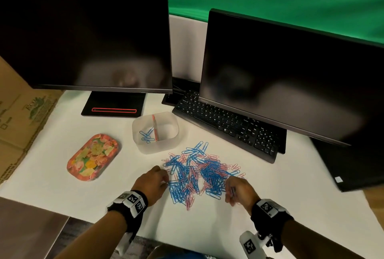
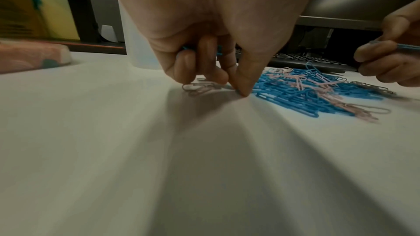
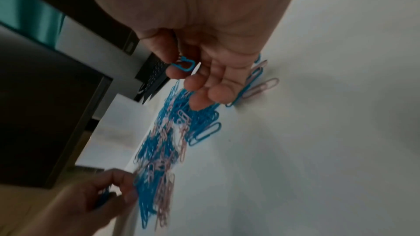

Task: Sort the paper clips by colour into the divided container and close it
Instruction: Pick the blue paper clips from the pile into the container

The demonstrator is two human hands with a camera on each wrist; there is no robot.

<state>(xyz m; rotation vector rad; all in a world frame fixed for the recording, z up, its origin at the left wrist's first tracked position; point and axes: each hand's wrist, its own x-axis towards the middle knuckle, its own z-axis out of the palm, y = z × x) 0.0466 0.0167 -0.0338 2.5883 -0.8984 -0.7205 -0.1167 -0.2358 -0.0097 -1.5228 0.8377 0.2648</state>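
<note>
A mixed pile of blue and pink paper clips (image 1: 199, 173) lies on the white table. Behind it stands the translucent divided container (image 1: 158, 148), open, with a few blue clips (image 1: 146, 135) in its left compartment; the right compartment looks empty. Its floral lid (image 1: 93, 156) lies to the left. My left hand (image 1: 165, 178) is at the pile's left edge, holding blue clips (image 2: 185, 48) in its curled fingers while thumb and forefinger pinch at the table. My right hand (image 1: 230, 191) at the pile's right edge pinches a bunch of blue clips (image 3: 185, 65).
Two dark monitors (image 1: 83, 40) (image 1: 301, 82) stand at the back, with a black keyboard (image 1: 226, 123) under the right one, close to the pile. A monitor foot (image 1: 113, 104) sits behind the container. Cardboard boxes (image 1: 18, 117) border the table's left side.
</note>
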